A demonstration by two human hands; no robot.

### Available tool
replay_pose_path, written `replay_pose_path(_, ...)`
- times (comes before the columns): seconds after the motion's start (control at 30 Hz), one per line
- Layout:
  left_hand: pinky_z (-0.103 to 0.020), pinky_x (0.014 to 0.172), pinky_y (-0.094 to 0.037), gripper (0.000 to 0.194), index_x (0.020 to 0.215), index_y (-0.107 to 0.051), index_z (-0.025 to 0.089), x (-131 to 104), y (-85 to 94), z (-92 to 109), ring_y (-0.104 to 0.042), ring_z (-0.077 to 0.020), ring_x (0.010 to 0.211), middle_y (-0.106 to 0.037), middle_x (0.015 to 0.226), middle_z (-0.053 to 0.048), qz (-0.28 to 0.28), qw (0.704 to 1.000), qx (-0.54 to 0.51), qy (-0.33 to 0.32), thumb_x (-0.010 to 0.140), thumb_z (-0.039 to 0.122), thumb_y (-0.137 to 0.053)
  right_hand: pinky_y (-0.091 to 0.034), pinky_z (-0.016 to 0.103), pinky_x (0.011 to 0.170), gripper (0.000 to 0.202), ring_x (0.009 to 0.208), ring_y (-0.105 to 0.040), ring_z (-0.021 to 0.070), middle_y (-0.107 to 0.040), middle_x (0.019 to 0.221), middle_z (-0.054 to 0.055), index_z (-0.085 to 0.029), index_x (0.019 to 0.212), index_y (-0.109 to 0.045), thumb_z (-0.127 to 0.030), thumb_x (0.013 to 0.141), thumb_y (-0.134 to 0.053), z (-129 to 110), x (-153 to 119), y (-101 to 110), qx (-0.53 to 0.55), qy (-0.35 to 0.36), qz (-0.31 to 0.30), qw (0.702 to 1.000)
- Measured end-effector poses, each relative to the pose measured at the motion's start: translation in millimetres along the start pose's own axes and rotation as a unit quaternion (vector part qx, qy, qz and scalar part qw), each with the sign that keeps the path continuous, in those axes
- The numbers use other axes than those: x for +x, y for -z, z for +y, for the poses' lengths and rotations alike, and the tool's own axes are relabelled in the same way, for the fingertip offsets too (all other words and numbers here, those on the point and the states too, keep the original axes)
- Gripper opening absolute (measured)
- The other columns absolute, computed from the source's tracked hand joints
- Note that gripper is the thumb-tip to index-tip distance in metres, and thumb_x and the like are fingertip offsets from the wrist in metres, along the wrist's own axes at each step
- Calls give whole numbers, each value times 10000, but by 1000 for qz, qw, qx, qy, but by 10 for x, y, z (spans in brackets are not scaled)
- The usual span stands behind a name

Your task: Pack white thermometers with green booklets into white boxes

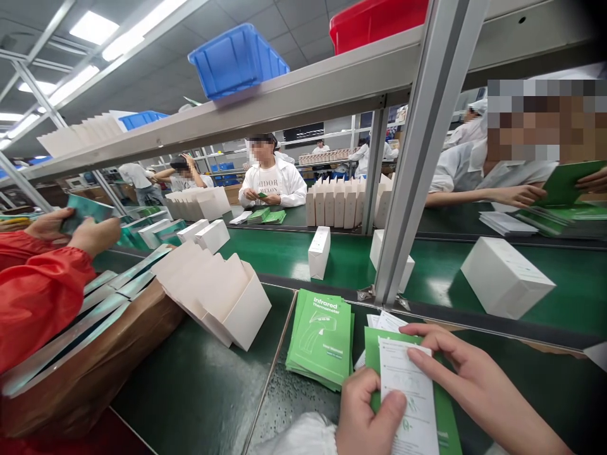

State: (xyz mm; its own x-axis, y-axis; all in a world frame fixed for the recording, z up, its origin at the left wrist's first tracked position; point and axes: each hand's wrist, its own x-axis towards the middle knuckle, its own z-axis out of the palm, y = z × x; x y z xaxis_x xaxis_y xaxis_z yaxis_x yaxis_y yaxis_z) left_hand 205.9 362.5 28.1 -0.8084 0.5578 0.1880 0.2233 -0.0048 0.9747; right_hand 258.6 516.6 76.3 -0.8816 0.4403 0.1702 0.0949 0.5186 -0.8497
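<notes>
My left hand (367, 411) grips a green user manual (446, 417) with a white printed leaflet (408, 395) lying on top, its thumb pressing on the leaflet. The fingers of my right hand (467, 373) are closed about the leaflet's upper right corner. Just left of my hands sits a stack of green manuals (320, 338), the top one reading "Infrared Thermometer". More white leaflets (385, 321) lie behind the manual I hold, partly hidden by it.
Open white boxes (244, 309) stand at the left. Beyond the bench edge, a green conveyor (284, 256) carries closed white boxes (319, 251). A metal post (422, 158) rises ahead. Co-workers handle papers opposite; a red-sleeved person's hands (95, 234) work at left.
</notes>
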Motion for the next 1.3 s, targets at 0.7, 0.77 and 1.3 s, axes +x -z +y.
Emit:
replay_pose_path(0.7,-335,723,-395,315,669,-571,158,-13,-20,-46,-512,-205,764,-576,723,-62,11,1000,4,2,735,460,-512,-496,277,729,346,1030,-524,260,-585,1065,60,-192,562,-494,-496,726,-513,-23,8,5,-17,6,2,1000)
replay_pose_path(0.77,-337,732,-394,312,678,-574,159,-13,-21,-54,-510,-209,779,-578,731,-63,11,1000,8,3,735,460,-512,-495,277,727,346,1020,-530,257,-583,1070,62,-191,566,-498,-496,727,-513,-28,7,5,-15,4,0,1000)
replay_pose_path(1.3,-323,695,-394,319,683,-590,154,-2,-19,-31,-514,-195,729,-570,692,-50,5,1000,1,3,738,459,-511,-497,283,709,351,973,-551,254,-585,1062,66,-188,565,-495,-496,734,-506,-63,8,10,-10,-2,-9,1000)
